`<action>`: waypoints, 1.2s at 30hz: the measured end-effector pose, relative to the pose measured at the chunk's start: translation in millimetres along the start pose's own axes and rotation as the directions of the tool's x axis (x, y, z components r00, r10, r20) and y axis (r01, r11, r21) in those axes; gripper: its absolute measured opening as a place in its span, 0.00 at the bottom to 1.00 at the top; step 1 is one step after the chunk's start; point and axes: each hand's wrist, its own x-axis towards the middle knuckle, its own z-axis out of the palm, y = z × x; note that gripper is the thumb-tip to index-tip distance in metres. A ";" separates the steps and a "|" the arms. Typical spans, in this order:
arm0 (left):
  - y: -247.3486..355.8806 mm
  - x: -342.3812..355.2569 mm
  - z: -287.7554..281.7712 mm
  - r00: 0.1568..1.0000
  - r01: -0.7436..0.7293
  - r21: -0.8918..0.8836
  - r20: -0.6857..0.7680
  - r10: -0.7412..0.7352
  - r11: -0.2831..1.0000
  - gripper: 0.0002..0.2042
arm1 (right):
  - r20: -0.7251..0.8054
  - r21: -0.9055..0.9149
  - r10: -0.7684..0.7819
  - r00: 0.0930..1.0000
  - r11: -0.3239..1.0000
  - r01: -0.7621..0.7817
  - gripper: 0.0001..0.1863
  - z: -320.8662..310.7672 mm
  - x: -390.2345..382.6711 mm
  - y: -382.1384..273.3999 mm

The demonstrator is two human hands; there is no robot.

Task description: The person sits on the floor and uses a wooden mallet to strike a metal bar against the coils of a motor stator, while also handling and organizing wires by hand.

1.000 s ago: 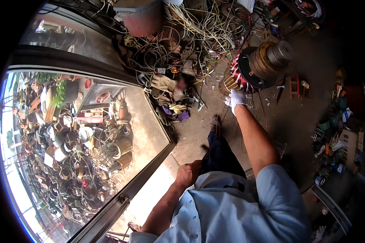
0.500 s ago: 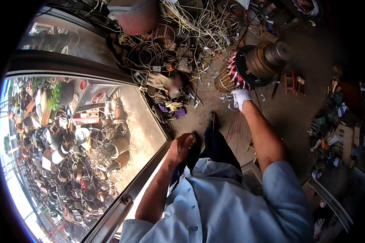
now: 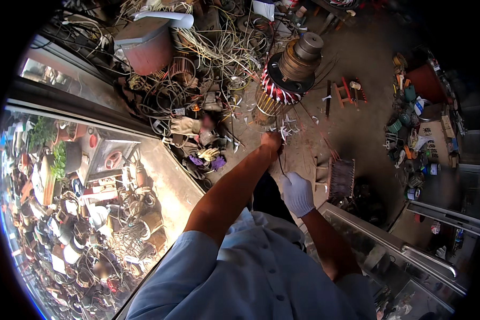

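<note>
A large motor rotor stands upright ahead of me, with red and white bound windings around its middle and a thick metal shaft on top. Close to its lower near side, my bare left hand is closed around a thin dark strand. That strand runs on toward me to my right hand, which wears a white knitted glove and has its fingers closed on it. Whether it is wire or cord cannot be made out. Thin reddish wires trail off the rotor to the right.
Scrap cables and a reddish bucket-like container pile up at the back left. Work gloves lie by the doorway. A small red stool and a low wooden stool stand to the right. Glass door frames flank me.
My left hand has reached forward from my side to the strand near the rotor. My gloved right hand has drawn back toward me. The view has shifted, showing more room at right.
</note>
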 end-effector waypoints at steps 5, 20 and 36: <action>0.4 18.2 -27.7 0.991 -0.122 0.182 -0.040 0.131 0.976 0.06 | 0.469 -0.322 0.267 0.842 0.939 -0.119 0.13 -61.5 -105.7 -2.5; 62.5 -85.3 -55.0 0.929 -0.320 0.929 0.270 0.255 0.183 0.16 | 0.532 0.726 0.670 0.518 -0.046 -0.686 0.21 160.6 317.2 188.2; 9.2 -65.7 -121.3 0.755 -0.603 0.655 0.285 0.591 0.455 0.19 | 0.354 0.612 0.626 0.695 0.407 -0.678 0.09 30.1 241.3 82.8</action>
